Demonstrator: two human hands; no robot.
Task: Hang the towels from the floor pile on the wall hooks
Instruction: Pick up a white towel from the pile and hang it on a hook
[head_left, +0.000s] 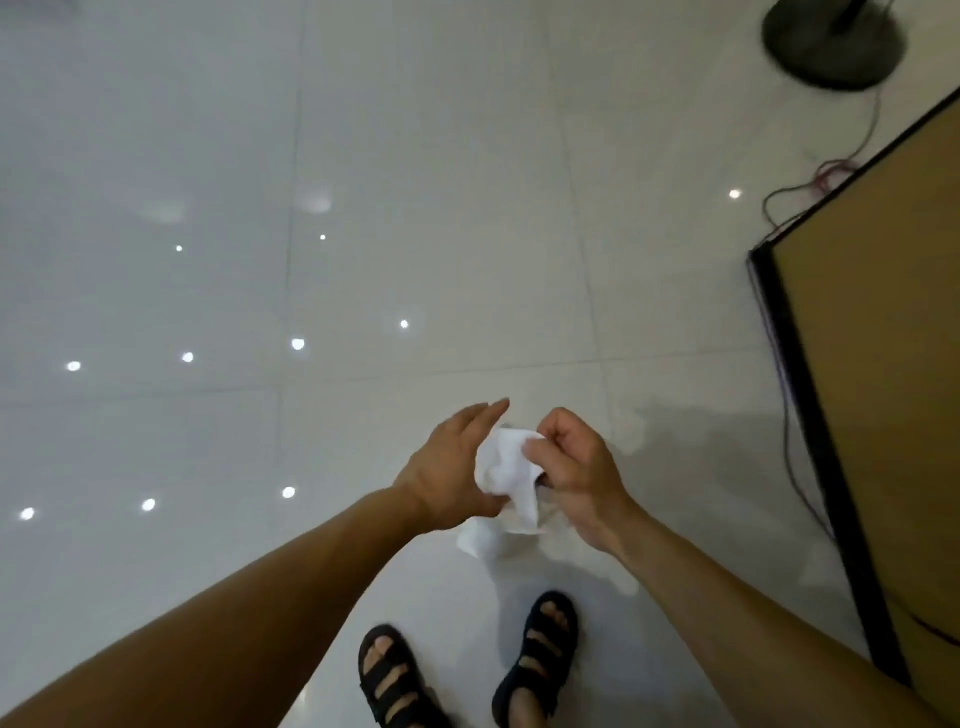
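A small white towel (506, 475) hangs crumpled between my two hands, above the tiled floor and in front of my feet. My right hand (574, 467) pinches its upper edge with curled fingers. My left hand (452, 467) holds the towel's left side, thumb underneath it, the other fingers stretched out straight. The towel's lower end droops below my hands. No wall hooks and no floor pile are in view.
Glossy white floor tiles (363, 208) fill the view and reflect ceiling lights. A brown board with a black edge (872, 364) stands on the right, with thin cables (810, 187) beside it. A dark round fan base (831, 41) sits top right. My sandalled feet (467, 670) are below.
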